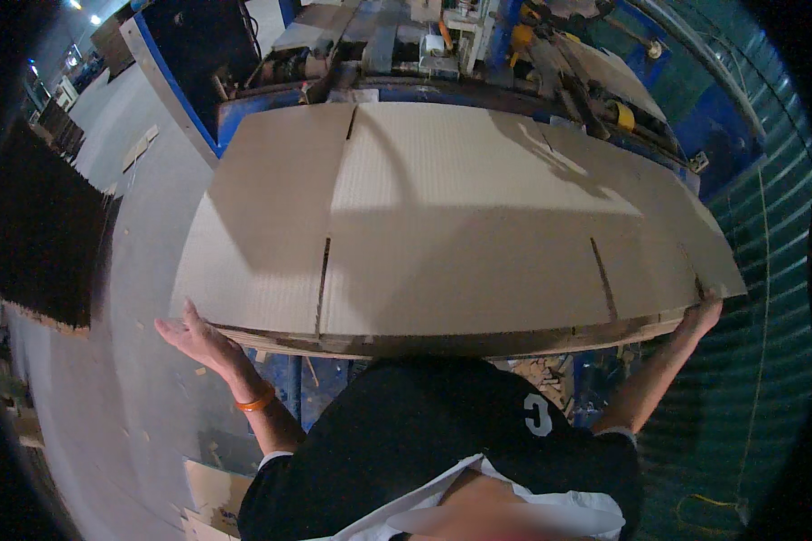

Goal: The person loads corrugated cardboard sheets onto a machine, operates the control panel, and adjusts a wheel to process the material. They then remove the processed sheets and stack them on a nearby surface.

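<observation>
A stack of flat brown cardboard sheets [478, 270] lies in front of me, with dark slots cut into the top sheet and its near edge close to my body. At the near left corner, my left hand [194, 335] rests against the stack's edge, fingers stretched outward and thumb raised. An orange band [257, 398] circles my left wrist. My right hand [702, 316] is closed at the near right corner, its fingers partly hidden by the cardboard.
A blue machine [514, 97] with rollers and belts stands beyond the far edge of the stack. Dark piled sheets [41, 225] are on the left, and green corrugated wall [740, 379] runs along the right. Cardboard scraps [550, 379] lie below the near edge.
</observation>
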